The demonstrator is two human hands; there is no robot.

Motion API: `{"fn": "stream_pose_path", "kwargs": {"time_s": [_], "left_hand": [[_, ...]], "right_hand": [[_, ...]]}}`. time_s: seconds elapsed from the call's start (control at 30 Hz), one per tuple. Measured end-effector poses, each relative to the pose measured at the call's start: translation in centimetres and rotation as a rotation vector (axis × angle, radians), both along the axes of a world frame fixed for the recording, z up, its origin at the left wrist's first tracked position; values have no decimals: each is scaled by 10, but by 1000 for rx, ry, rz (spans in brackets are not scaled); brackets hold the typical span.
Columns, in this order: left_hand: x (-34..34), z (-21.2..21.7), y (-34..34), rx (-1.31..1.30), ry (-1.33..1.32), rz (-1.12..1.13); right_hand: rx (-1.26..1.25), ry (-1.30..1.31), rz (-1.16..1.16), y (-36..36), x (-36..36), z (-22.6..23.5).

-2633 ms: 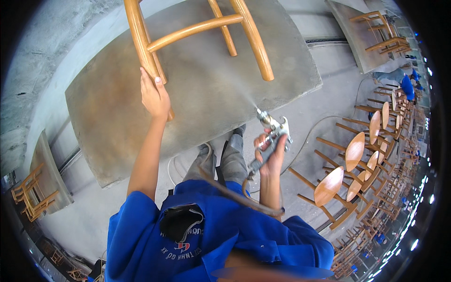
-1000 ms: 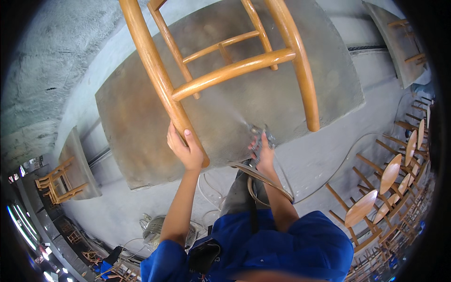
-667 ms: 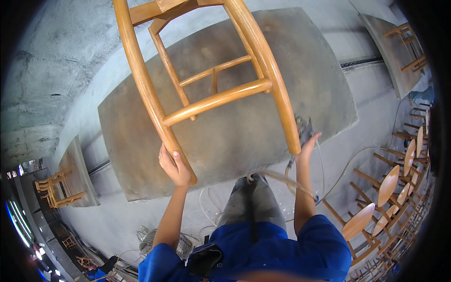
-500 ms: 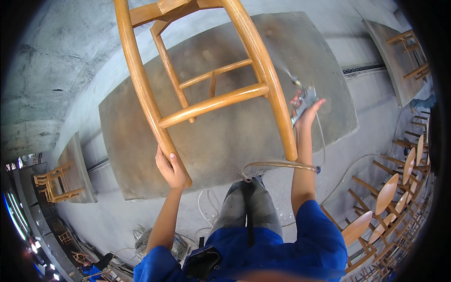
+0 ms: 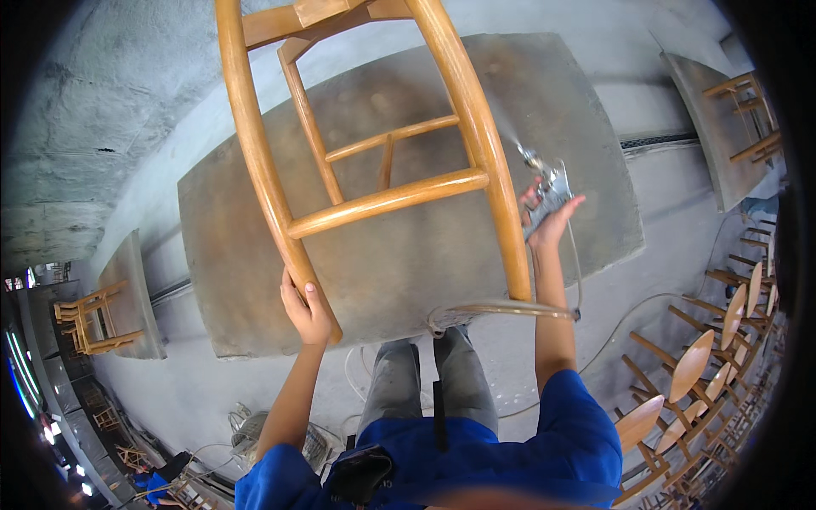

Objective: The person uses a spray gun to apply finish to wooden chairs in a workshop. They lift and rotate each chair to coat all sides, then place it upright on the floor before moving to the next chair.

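A glossy honey-brown wooden chair frame (image 5: 391, 204) is tilted over a broad grey board (image 5: 399, 280), its upper end cut off by the picture's top edge. Round the lower end of its left leg my left hand (image 5: 306, 313) is closed, thumb on the front. To the right of the other leg, my right hand (image 5: 554, 219) grips a metal spray gun (image 5: 548, 187). A pale mist leaves the nozzle toward the upper left, beside the right leg. From the gun a hose (image 5: 510, 308) hangs past my forearm and loops in front of my legs.
At the right, many wooden chairs with oval seats (image 5: 693, 365) stand crowded together. Another board (image 5: 710, 127) with a chair frame lies at the far right, and a similar pair (image 5: 127, 297) at the left. Hoses and a round metal container (image 5: 251, 433) are on the floor near my left arm.
The spray gun has shifted slightly and its mist still shows. The chair frame has turned a little in my left hand, its right leg leaning less. My legs have moved slightly left.
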State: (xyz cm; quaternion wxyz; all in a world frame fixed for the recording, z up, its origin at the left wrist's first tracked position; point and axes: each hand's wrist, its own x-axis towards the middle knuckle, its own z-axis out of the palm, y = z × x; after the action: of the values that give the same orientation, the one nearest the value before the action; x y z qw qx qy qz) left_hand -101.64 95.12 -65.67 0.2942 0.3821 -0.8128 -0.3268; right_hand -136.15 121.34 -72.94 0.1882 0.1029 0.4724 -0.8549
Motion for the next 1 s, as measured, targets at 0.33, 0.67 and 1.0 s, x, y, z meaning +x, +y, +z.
{"fn": "stream_pose_path", "kwargs": {"time_s": [0.33,0.67,1.0], "left_hand": [[8,-8,6,21,112,-21],[37,-32,10,41,121,-147],[63,-53,27,57,146,-192]], "right_hand": [[551,463,18,11,175,175],[688,681,-251,-77,221,223],[489,592,-1,-75,264,310]]}}
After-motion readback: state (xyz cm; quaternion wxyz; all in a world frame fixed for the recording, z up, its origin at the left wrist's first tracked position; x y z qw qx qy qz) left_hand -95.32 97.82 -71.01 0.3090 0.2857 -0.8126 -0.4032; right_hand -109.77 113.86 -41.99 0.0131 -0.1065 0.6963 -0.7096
